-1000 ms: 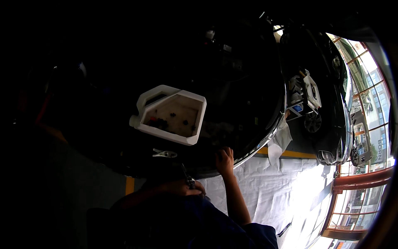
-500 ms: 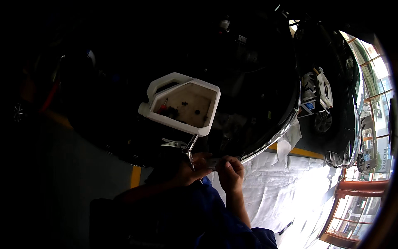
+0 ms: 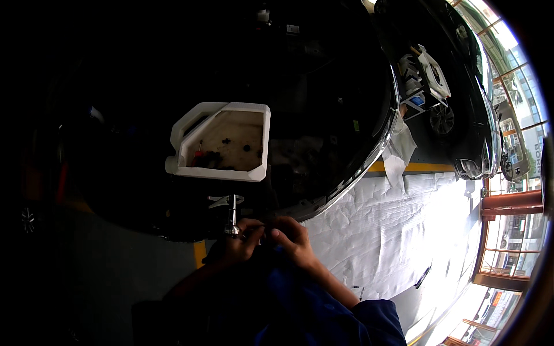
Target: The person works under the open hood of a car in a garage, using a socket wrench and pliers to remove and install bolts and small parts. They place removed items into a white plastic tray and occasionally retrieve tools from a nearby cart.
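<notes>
My left hand (image 3: 241, 245) is closed around a ratchet wrench (image 3: 232, 217). Its shiny extension points away from me, toward the dark car. Right beside it, my right hand (image 3: 295, 243) has its fingers bent and pinched together at the left fingertips. Whatever lies between the fingertips is too small and dark to name. Beyond the hands sits a white plastic jug (image 3: 266, 144) with one side cut away, used as a tray. Inside it are a red-ended piece (image 3: 199, 154) and several small dark parts. A pale metal piece (image 3: 218, 202) lies between jug and ratchet.
The dark car's front (image 3: 346, 184) curves round in front of me, its inside mostly in shadow. White sheeting (image 3: 369, 230) covers the floor at right, with a dark tool (image 3: 423, 277) on it. A cart (image 3: 430, 81) stands by another car at far right.
My view has shifted, so the jug sits further left. My hands have come together at the fingertips, and the ratchet's extension has swung from a slant to nearly straight ahead.
</notes>
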`<state>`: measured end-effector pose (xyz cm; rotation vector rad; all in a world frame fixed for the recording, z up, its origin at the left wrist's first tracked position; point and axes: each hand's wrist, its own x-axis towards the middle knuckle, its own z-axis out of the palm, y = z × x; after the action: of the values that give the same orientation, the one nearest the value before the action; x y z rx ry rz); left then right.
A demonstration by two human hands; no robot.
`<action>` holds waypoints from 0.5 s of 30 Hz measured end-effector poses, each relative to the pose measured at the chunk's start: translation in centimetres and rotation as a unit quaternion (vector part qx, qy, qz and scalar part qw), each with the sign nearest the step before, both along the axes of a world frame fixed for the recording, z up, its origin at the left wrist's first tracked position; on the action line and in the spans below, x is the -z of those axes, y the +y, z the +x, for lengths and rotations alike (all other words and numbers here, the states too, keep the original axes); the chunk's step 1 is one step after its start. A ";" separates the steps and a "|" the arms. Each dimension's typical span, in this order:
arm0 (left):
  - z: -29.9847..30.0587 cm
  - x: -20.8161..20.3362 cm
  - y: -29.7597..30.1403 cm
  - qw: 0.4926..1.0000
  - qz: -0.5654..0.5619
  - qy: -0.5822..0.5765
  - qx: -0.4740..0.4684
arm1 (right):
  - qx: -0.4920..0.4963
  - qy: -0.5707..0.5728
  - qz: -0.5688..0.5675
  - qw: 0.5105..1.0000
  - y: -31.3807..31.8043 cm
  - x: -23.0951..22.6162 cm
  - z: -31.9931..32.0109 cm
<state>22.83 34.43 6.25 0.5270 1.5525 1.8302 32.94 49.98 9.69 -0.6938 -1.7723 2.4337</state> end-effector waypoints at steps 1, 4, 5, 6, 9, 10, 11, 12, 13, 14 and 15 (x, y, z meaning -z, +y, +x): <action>0.2 0.4 0.0 1.000 -0.004 0.005 0.000 | -0.009 -0.017 0.031 0.999 0.0 -0.3 0.0; -0.1 1.0 0.2 0.997 -0.026 0.060 0.031 | -0.015 -0.054 0.052 0.997 0.2 -0.4 0.1; -0.2 1.2 0.3 0.995 -0.034 0.084 0.046 | -0.007 -0.057 0.033 0.998 0.2 -0.2 0.3; -0.2 1.3 0.4 0.990 -0.044 0.118 0.065 | 0.001 -0.060 0.013 0.998 0.3 0.0 0.5; -0.5 0.6 1.4 0.969 -0.035 0.226 0.099 | 0.009 -0.085 -0.019 0.996 1.0 0.1 1.1; -0.4 0.6 1.8 0.966 -0.030 0.238 0.096 | 0.018 -0.085 -0.019 0.996 1.2 0.1 1.3; -0.3 0.6 2.3 0.963 -0.023 0.251 0.093 | 0.026 -0.085 -0.018 0.996 1.3 0.1 1.6; -0.2 0.7 2.6 0.960 -0.017 0.263 0.090 | 0.034 -0.085 -0.017 0.996 1.5 0.1 1.9; -0.1 0.7 2.8 0.963 -0.036 0.250 0.098 | 0.041 -0.083 -0.013 0.996 1.6 0.3 2.1; 0.0 1.0 2.9 0.966 -0.037 0.228 0.112 | 0.048 -0.083 -0.010 0.995 1.8 0.4 2.4; 0.0 1.5 3.0 0.970 -0.039 0.206 0.125 | 0.054 -0.083 -0.006 0.995 2.0 0.6 2.6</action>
<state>22.88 37.41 4.79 1.0686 1.7223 1.5246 35.58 52.00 9.09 -0.9935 -1.7251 2.3804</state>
